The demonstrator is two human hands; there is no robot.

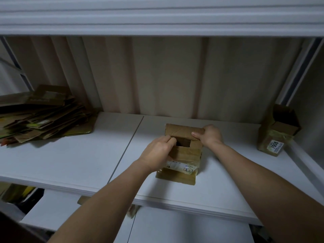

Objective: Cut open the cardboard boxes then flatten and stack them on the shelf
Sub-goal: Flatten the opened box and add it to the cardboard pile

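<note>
**Fingers gripping an opened box on the shelf**

The fingers (169, 139) of the left hand (157, 151) are curled round the left edge of the cardboard box (184, 153), at its dark opening. The far flap is pinched by the right hand (209, 135), thumb on top. The box is set on the white shelf (87, 155), right of centre. A stack of flattened cardboard (43, 116) is piled at far left; another taped box (277, 130) is stood at far right.
</note>
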